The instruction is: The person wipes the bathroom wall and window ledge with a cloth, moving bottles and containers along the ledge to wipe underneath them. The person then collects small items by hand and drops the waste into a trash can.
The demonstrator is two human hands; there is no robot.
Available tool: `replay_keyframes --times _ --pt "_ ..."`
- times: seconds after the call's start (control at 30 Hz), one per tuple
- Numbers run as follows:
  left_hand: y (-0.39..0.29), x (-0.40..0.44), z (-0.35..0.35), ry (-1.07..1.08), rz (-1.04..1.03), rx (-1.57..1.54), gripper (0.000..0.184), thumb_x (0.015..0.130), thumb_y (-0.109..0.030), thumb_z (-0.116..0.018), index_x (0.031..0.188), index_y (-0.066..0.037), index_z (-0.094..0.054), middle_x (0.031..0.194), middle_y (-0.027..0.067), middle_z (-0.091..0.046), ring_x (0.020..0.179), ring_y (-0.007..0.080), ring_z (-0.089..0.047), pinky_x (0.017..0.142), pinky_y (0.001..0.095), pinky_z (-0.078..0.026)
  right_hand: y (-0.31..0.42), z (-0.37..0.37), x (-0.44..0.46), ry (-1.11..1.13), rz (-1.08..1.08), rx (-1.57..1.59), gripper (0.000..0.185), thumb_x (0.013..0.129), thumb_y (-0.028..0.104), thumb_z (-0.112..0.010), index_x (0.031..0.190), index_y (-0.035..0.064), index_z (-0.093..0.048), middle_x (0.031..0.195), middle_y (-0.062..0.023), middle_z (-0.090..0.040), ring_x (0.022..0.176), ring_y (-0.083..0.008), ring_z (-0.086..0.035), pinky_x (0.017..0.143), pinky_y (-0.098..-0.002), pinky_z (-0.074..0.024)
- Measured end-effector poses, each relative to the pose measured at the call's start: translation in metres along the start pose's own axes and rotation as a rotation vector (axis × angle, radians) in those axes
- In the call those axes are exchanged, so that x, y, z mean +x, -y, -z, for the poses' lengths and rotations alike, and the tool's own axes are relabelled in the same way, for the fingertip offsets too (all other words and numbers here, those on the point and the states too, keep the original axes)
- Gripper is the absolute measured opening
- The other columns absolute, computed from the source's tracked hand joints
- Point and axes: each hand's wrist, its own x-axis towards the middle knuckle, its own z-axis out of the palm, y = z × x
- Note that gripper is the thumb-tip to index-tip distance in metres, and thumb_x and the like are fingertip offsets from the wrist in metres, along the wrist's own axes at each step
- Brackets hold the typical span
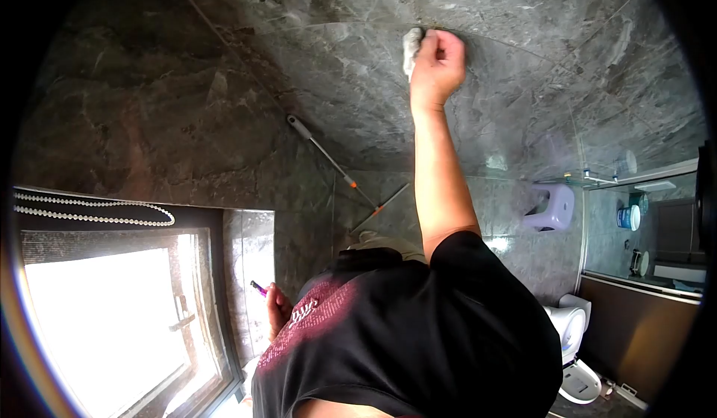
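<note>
My right hand (441, 67) is stretched out at the grey marble-look tiled wall (515, 15), its fingers closed around a crumpled white cloth (411, 51). The cloth lies against or very close to the tiles, beside a joint line. Low on the left, in front of my body, my left hand (278, 307) grips a thin purple object with a dark tip (259, 289). Most of that object is covered by the fingers, so its kind does not show.
A long-handled squeegee (328, 158) with orange joints leans in the corner. At left is a bright window (104, 313) with a bead chain (97, 213). To the right stand a purple stool (554, 207), a toilet (571, 328) and a mirror (650, 228).
</note>
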Motion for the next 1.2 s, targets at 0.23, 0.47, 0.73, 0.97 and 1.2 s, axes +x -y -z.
replay_keyframes --times 0.23,0.47,0.73,0.97,1.2 --pt "-0.002 -0.001 -0.002 -0.015 -0.01 0.031 0.04 0.091 -0.035 -0.053 0.059 -0.017 -0.036 0.045 -0.0042 -0.032 0.037 0.007 -0.026 0.035 0.0246 -0.02 0.008 0.003 0.011 -0.08 0.228 -0.216 0.009 0.08 0.009 -0.067 0.086 0.0047 -0.064 0.071 -0.0045 -0.065 0.059 -0.0149 -0.059 0.056 -0.0279 -0.0489" --pt "0.0 0.001 0.0 -0.001 -0.056 0.031 0.04 0.09 -0.037 -0.053 0.059 -0.017 -0.036 0.045 -0.0046 -0.031 0.036 0.0066 -0.025 0.035 0.0247 -0.019 0.008 -0.002 0.008 -0.134 0.222 -0.262 0.006 0.079 0.009 -0.066 0.081 0.0059 -0.062 0.067 -0.0041 -0.062 0.057 -0.0182 -0.059 0.054 -0.0301 -0.048" --pt "-0.006 -0.001 0.009 0.016 0.031 0.001 0.04 0.09 -0.037 -0.054 0.059 -0.018 -0.035 0.044 -0.0051 -0.029 0.036 0.0067 -0.022 0.034 0.0253 -0.016 0.008 -0.006 0.008 -0.059 0.255 -0.435 0.013 0.075 0.012 -0.066 0.077 0.0046 -0.055 0.06 -0.0058 -0.058 0.052 -0.0209 -0.056 0.051 -0.0342 -0.0462" --pt "-0.005 0.002 0.007 0.005 0.006 0.013 0.04 0.09 -0.037 -0.053 0.06 -0.018 -0.035 0.044 -0.0049 -0.028 0.037 0.0069 -0.023 0.035 0.0255 -0.017 0.001 0.006 0.008 -0.042 0.147 -0.23 0.008 0.079 0.008 -0.065 0.083 0.0033 -0.059 0.064 -0.0056 -0.061 0.055 -0.0169 -0.058 0.054 -0.0312 -0.0479" --pt "-0.012 -0.003 -0.008 0.038 -0.015 0.09 0.04 0.09 -0.037 -0.054 0.06 -0.018 -0.035 0.045 -0.0048 -0.03 0.038 0.0068 -0.024 0.036 0.0252 -0.018 0.006 -0.004 0.006 -0.075 0.249 -0.252 0.011 0.081 0.008 -0.066 0.09 0.0033 -0.062 0.068 -0.0049 -0.064 0.058 -0.0148 -0.059 0.055 -0.0277 -0.0486"
